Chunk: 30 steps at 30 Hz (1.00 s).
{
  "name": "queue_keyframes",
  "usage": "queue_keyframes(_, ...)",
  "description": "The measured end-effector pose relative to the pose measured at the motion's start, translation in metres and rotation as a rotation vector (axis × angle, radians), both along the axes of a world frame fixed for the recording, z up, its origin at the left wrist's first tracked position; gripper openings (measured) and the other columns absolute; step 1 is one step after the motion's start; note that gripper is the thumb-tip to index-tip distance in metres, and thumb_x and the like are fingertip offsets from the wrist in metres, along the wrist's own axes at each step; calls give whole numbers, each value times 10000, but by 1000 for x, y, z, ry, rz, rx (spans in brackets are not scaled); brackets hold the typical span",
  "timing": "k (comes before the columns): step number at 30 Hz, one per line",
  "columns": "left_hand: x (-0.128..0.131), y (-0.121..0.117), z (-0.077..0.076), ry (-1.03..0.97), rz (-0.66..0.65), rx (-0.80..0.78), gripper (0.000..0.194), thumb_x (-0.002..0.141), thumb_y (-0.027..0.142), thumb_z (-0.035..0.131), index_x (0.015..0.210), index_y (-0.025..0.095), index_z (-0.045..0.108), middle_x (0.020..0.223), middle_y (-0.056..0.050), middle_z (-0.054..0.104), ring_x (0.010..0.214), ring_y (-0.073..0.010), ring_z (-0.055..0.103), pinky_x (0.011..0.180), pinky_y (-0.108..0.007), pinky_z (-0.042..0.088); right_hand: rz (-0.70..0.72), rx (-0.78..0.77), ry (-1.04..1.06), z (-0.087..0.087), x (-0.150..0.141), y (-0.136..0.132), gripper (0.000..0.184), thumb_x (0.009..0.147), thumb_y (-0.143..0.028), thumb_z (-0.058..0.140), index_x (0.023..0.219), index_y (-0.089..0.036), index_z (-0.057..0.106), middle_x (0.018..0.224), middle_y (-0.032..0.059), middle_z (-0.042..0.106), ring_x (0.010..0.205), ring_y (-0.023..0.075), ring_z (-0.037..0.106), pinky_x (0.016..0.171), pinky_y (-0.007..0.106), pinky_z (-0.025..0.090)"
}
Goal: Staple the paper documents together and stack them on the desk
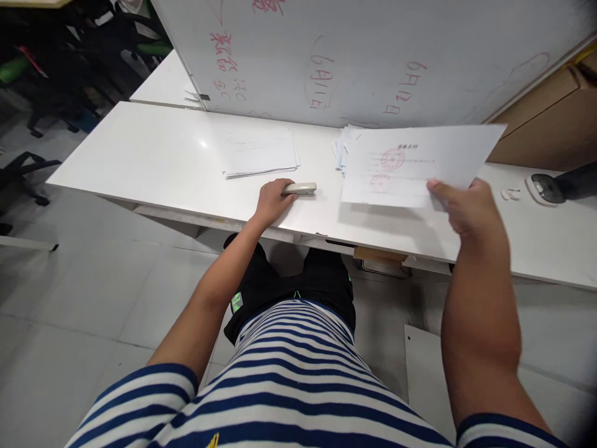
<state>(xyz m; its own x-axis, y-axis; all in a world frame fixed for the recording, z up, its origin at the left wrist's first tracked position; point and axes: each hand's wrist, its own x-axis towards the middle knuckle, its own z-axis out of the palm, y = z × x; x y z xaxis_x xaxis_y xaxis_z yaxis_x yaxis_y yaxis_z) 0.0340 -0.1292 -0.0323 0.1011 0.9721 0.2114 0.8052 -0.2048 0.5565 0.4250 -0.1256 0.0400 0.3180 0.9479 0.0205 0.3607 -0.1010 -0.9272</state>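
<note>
My left hand (276,202) is closed round the rear end of a pale stapler (302,188) that rests on the white desk. Held in my right hand (471,202), thumb on top, is a printed sheet of paper (415,165) with red round stamps; whether more sheets lie under it I cannot tell. It is raised a little over the desktop and casts a shadow there. Beyond the stapler lies a stack of papers (261,152). Another pile of papers (342,149) is partly hidden behind the stamped sheet.
A whiteboard (364,62) with red writing stands along the far edge of the white desk (140,149). To the right are a cardboard box (545,118), a dark bottle-like object (571,183) and a small white object (510,194). Office chairs (28,168) stand at the left.
</note>
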Motion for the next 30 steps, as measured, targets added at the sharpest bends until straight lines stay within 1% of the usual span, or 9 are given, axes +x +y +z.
queue_keyframes(3, 0, 0, 2, -10, 6, -21, 316, 866, 306, 590, 1174, 237, 619, 1180, -49, 686, 1101, -246, 609, 1013, -389, 429, -7, 19, 12, 16, 7, 55, 529, 726, -253, 800, 1186, -37, 656, 1223, 205, 666, 921, 147, 663, 840, 299, 491)
queue_keyframes(5, 0, 0, 1, -7, 19, -35, 314, 865, 308, 594, 1172, 243, 621, 1183, -44, 689, 1105, -250, 608, 1014, -391, 426, -22, -32, -36, 17, 7, 85, 520, 727, -231, 792, 1189, -37, 650, 1205, 196, 672, 902, 133, 653, 827, 300, 485)
queue_keyframes(10, -2, 0, 0, -37, 17, -35, 290, 861, 295, 601, 1146, 250, 635, 1166, -24, 699, 1098, -239, 612, 1014, -393, 426, -82, -185, -280, -5, -3, 125, 432, 744, -200, 748, 1120, -8, 657, 1162, 238, 667, 964, 218, 631, 882, 415, 442)
queue_keyframes(13, -3, 1, 1, -51, 13, -44, 274, 858, 297, 598, 1124, 253, 646, 1162, -20, 702, 1097, -242, 614, 1011, -398, 426, -48, -239, -510, -21, -11, 126, 335, 768, -196, 688, 1041, -1, 680, 1188, 297, 631, 1114, 322, 584, 942, 482, 373)
queue_keyframes(17, -3, 1, 1, -56, 17, -48, 267, 851, 294, 603, 1112, 257, 649, 1141, -13, 709, 1093, -238, 615, 1022, -401, 413, -68, -272, -743, -35, -24, 119, 363, 830, -208, 569, 1115, 0, 653, 1217, 315, 593, 1172, 352, 536, 943, 509, 335)
queue_keyframes(20, -3, 2, 1, -64, 17, -42, 267, 849, 291, 610, 1110, 257, 648, 1131, -11, 711, 1089, -235, 615, 1021, -403, 412, -100, -254, -841, -39, -33, 119, 417, 846, -185, 555, 1194, 39, 596, 1305, 355, 513, 1245, 388, 448, 998, 573, 239)
queue_keyframes(25, -2, 0, 4, -76, 15, -43, 262, 848, 307, 640, 1105, 263, 656, 1148, -16, 710, 1112, -240, 613, 1023, -399, 417, -207, -190, -797, -34, -31, 123, 823, 773, -201, 698, 1479, -48, 305, 1577, 335, 146, 1445, 406, 143, 1091, 633, 42)
queue_keyframes(28, -1, -4, 4, -133, 8, -22, 360, 844, 435, 673, 1143, 237, 640, 1198, -45, 691, 1140, -237, 609, 1002, -360, 441, -260, -74, -715, -33, -28, 104, 782, 821, -270, 653, 1488, -104, 280, 1611, 287, 75, 1482, 364, 88, 1119, 616, 10)
queue_keyframes(30, -3, -6, 4, -213, 38, 1, 388, 924, 514, 550, 1168, 220, 616, 1235, -65, 669, 1152, -212, 606, 972, -321, 463, -212, 20, -683, -40, -28, 79, 704, 862, -324, 584, 1483, -144, 303, 1621, 251, 99, 1491, 338, 106, 1141, 584, 50)
